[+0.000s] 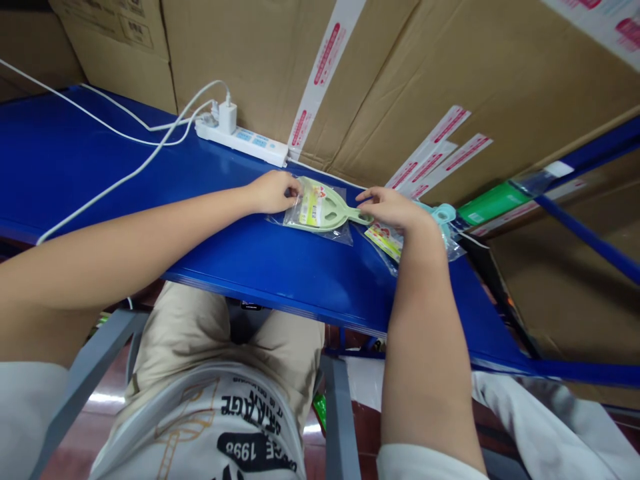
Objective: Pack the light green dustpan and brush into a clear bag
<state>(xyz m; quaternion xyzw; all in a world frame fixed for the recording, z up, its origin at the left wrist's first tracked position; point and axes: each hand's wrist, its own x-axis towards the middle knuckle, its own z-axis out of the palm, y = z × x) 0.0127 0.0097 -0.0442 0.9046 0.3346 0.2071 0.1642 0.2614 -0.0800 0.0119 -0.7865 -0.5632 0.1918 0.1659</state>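
Note:
A pale green, scoop-shaped plastic item with a looped handle (334, 212) lies in a clear bag with a yellow label on the blue table (300, 267). My left hand (274, 192) is closed at the bag's left end, thumb and forefinger bent together on its edge. At the other end, my right hand (395, 208) has its fingertips on the handle, one finger stretched out above it. Beneath and beside my right hand lies a second clear bag with a yellow and red label (385, 241). A light blue plastic piece (443, 215) shows past my right wrist, partly hidden.
A white power strip (245, 141) with plugged-in chargers stands at the back, its white cables (145, 163) running left. Large cardboard boxes (240, 60) wall the rear edge. A green-wrapped bottle-like thing (495, 203) leans at the right, near a blue frame bar (590, 237).

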